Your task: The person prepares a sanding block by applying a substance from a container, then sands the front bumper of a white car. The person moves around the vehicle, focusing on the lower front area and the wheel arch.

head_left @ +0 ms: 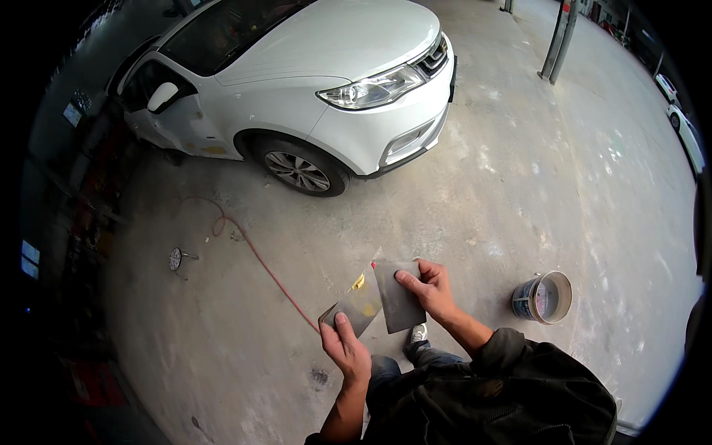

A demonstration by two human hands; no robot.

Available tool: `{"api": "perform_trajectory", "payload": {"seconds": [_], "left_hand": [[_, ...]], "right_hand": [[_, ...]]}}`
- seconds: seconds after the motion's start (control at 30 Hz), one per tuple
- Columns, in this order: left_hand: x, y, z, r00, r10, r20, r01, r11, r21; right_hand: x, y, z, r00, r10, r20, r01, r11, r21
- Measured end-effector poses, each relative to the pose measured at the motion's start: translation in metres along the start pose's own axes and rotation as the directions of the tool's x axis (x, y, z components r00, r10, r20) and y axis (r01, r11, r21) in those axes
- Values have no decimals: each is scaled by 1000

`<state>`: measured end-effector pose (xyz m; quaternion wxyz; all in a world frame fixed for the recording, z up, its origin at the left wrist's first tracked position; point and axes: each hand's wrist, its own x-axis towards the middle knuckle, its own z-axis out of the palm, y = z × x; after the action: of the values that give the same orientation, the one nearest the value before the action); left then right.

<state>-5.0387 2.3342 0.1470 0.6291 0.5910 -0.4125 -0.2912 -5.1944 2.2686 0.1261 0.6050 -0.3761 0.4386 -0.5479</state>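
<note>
Car (319, 44), hose (279, 282) and bucket (524, 299) rest on the floor (445, 215).

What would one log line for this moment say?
left fingers: holding yellow-smeared sheet | right fingers: holding darker grey sheet | ahead: white car | floor: red hose, bucket at right

A dark jacket (552, 393) spreads around five o'clock, its right sleeve (502, 351) pushed up; blue-grey jeans (381, 371) show near six, a pale shoe (420, 333) at five; left hand (348, 356) and right hand (436, 291) are bare.
</note>
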Motion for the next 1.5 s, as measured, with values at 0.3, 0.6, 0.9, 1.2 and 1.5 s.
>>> {"api": "perform_trajectory", "payload": {"seconds": [0.3, 0.6, 0.9, 1.2, 1.5], "left_hand": [[86, -10, 32, 981, 27, 192, -35, 999, 38], [255, -47, 45, 767, 371, 524, -486, 869, 96], [443, -39, 47, 655, 85, 751, 181, 947, -265], [497, -34, 67, 654, 274, 705, -56, 947, -316], [476, -41, 109, 814, 157, 559, -8, 966, -260]], "right_hand": [[79, -5, 33, 997, 18, 81, -14, 999, -53], [192, -19, 91, 974, -161, -160, 167, 986, 23], [256, -92, 137, 665, -560, 493, 729, 344, -592], [297, -99, 130, 668, -574, 473, 622, 83, -779], [310, -74, 149, 560, -672, 485, 412, -283, -866]]}}
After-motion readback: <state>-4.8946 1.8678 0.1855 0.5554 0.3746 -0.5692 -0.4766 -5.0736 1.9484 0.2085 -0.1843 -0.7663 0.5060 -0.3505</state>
